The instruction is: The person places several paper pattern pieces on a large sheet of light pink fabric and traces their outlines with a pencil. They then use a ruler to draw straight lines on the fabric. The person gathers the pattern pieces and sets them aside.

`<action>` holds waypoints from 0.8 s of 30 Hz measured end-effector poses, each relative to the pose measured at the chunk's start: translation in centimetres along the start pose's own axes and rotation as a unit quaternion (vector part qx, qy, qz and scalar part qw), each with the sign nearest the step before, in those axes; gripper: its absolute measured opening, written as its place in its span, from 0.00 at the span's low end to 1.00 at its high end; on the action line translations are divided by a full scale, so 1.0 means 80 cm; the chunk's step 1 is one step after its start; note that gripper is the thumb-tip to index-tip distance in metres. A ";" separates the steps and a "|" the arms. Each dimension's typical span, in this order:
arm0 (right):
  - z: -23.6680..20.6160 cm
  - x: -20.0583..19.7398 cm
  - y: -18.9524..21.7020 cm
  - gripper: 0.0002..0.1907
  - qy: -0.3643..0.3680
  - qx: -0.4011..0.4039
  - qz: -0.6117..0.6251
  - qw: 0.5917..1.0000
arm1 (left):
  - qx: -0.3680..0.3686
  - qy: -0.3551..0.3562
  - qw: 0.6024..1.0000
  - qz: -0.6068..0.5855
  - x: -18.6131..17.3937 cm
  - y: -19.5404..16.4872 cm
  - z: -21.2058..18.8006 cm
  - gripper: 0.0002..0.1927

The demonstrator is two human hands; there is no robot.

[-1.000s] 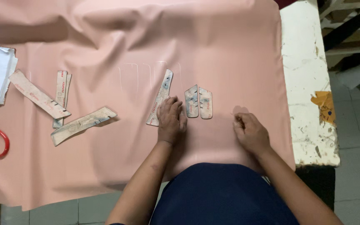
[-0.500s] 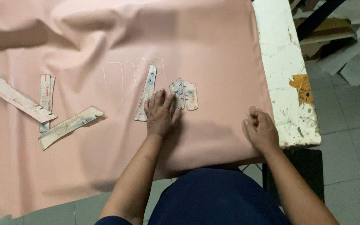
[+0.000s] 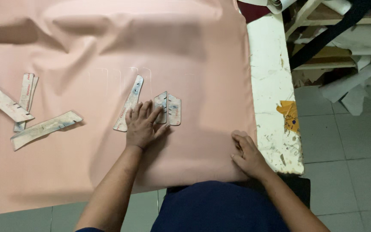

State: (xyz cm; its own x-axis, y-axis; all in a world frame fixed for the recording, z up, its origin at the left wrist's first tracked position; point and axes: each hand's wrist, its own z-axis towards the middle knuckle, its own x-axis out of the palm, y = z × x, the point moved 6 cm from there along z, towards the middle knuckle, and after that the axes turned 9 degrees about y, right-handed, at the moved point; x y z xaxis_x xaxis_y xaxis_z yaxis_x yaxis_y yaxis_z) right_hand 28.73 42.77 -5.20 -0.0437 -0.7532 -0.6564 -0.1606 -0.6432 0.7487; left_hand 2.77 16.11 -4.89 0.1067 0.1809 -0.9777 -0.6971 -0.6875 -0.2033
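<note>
Head: left hand point(image 3: 141, 125) flat beside grey templates point(image 3: 168, 109), pink sheet point(image 3: 108, 51).

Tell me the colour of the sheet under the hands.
Pale pink sheet, seen in the head view.

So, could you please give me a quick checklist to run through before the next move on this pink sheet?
1. Left hand flat on the pink sheet, fingertips at the paired templates: ok.
2. Right hand at the sheet's right edge, near the white table: ok.
3. Sheet lying smooth: not ok, soft folds show along the top.
4. Long template lies beside the left hand, close at hand: ok.
5. Spare templates at the left lie apart from the hands: ok.
6. Traced lines above the templates complete: cannot tell, too faint.
</note>
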 end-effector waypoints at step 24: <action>0.201 -0.153 -0.054 0.24 -0.075 0.255 -0.023 0.964 | -0.024 0.005 1.000 -0.020 -0.014 -0.013 -0.024 0.33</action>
State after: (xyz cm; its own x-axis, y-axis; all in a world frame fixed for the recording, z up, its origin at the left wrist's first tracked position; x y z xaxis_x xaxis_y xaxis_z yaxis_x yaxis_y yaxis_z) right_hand 14.14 56.99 -1.93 -0.1610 -0.6715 -0.7233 -0.6287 -0.4952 0.5997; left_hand 4.76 15.24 -3.66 0.1411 0.2027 -0.9690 -0.6577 -0.7124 -0.2448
